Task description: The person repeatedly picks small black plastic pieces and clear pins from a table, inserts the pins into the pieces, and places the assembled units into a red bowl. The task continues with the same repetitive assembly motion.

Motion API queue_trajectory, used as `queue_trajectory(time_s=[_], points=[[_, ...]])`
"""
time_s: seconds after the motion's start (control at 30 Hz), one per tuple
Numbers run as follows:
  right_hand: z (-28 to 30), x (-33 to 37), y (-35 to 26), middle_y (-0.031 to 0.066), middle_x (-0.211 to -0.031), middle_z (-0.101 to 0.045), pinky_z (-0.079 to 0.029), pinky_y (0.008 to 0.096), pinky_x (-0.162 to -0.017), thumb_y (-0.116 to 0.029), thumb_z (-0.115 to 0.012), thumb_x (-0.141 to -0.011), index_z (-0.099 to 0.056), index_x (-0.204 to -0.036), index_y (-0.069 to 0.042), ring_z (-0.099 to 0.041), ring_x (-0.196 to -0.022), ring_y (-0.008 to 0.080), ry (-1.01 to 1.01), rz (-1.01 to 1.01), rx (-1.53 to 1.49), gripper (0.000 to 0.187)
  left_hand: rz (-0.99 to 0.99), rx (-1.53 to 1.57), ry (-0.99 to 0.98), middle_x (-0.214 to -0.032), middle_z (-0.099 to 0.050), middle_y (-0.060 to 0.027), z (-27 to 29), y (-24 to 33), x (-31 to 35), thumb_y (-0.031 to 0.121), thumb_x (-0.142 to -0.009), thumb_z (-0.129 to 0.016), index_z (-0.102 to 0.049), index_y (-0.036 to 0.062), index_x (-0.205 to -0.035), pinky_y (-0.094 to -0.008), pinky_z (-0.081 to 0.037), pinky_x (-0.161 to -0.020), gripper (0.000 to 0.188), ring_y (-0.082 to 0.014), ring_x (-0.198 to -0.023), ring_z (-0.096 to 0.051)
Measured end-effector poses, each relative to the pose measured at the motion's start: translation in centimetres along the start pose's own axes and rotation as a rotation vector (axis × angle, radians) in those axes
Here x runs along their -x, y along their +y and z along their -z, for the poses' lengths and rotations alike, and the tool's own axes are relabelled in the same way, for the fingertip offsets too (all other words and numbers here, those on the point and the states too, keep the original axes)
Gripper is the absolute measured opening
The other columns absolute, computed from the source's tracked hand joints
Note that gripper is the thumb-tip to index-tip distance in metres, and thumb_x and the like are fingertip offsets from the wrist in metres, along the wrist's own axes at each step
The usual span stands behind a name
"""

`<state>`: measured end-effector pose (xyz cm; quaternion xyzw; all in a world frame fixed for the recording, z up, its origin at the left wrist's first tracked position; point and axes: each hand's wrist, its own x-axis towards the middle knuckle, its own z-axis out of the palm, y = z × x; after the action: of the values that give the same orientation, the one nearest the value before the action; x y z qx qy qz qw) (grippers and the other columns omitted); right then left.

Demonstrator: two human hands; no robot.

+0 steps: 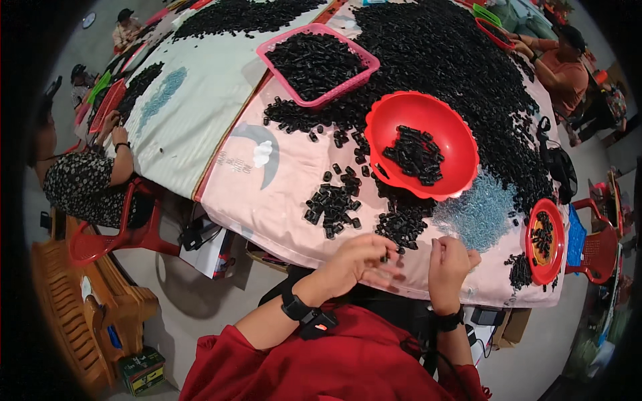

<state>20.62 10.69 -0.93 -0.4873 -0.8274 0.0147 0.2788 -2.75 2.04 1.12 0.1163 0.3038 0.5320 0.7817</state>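
My left hand [358,262] is at the table's near edge with its fingers curled, a small black plastic piece [384,257] pinched at the fingertips; the lower fingers are smeared by motion. A little to the right, my right hand [449,271] is closed with thumb and fingers together, and anything inside is too small to make out. Just beyond it spreads a heap of tiny light-blue pieces [478,212]. Loose black pieces lie in a small pile [403,227] past my left hand and another pile [332,208] farther left. A red plastic bowl [451,134] behind them holds more black pieces.
A pink basket [314,101] full of black pieces stands farther back. A great mound of black pieces [441,60] covers the far table. At right sits a red oval tray [533,257]. People work at the left [80,177] and far right [565,67]. Red chairs [595,247] flank the table.
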Motion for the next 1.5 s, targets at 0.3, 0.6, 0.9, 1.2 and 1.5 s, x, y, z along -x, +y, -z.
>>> queue_trajectory(time_s=[0.3, 0.6, 0.9, 1.2, 1.5], points=[[-0.4, 0.2, -0.5, 0.0061, -0.103, -0.071, -0.036, 0.0448, -0.097, -0.003, -0.072, -0.094, -0.066, -0.110, -0.006, -0.064, -0.093, 0.0249, 0.052, 0.085, -0.048, 0.018, -0.831, -1.577, 0.738, -0.095, -0.065, -0.0163, 2.6, 0.8, -1.8, 0.020, -0.090, -0.081, -0.066, 0.0038, -0.108, -0.0437, -0.056, -0.069, 0.029, -0.0338, -0.077, -0.067], [0.5, 0.0, -0.3, 0.0043, -0.099, -0.071, -0.036, 0.0420, -0.098, -0.004, -0.074, -0.096, -0.068, -0.108, -0.006, -0.060, -0.082, 0.0198, 0.058, 0.070, -0.094, 0.013, -0.783, -1.802, 0.681, -0.092, -0.065, -0.0146, 2.0, 0.6, -1.6, 0.018, -0.090, -0.082, -0.062, 0.0014, -0.101, -0.0424, -0.056, -0.070, 0.028, -0.0329, -0.082, -0.068], [1.2, 0.4, -0.5, 0.0063, -0.102, -0.074, -0.037, 0.0415, -0.096, -0.008, -0.075, -0.097, -0.071, -0.109, -0.007, -0.060, -0.088, 0.0263, -0.052, -0.039, -0.306, 0.013, 0.154, -0.230, -0.027, -0.111, -0.075, -0.0062, 1.5, 1.7, -0.7, 0.023, -0.107, -0.066, -0.071, 0.0031, -0.120, -0.0256, -0.061, -0.079, 0.024, -0.0108, -0.092, -0.073], [3.0, -0.9, -2.6, 0.0028, -0.097, -0.072, -0.038, 0.0369, -0.096, -0.001, -0.074, -0.096, -0.072, -0.111, -0.007, -0.059, -0.091, 0.0185, -0.111, 0.066, -0.376, 0.016, 0.196, -0.183, -0.049, -0.102, -0.074, -0.0047, 1.9, -0.4, -2.3, 0.038, -0.108, -0.067, -0.070, 0.0032, -0.122, -0.0217, -0.057, -0.066, 0.037, -0.0096, -0.080, -0.070], [3.1, -0.5, -2.6, 0.0023, -0.092, -0.070, -0.036, 0.0387, -0.094, -0.006, -0.077, -0.093, -0.073, -0.105, -0.009, -0.061, -0.081, 0.0187, -0.140, 0.025, -0.385, 0.012, 0.114, -0.106, -0.112, -0.088, -0.071, -0.0025, 3.3, -1.2, -2.9, 0.038, -0.104, -0.072, -0.071, 0.0042, -0.115, -0.0202, -0.045, -0.052, 0.035, -0.0066, -0.059, -0.057]])
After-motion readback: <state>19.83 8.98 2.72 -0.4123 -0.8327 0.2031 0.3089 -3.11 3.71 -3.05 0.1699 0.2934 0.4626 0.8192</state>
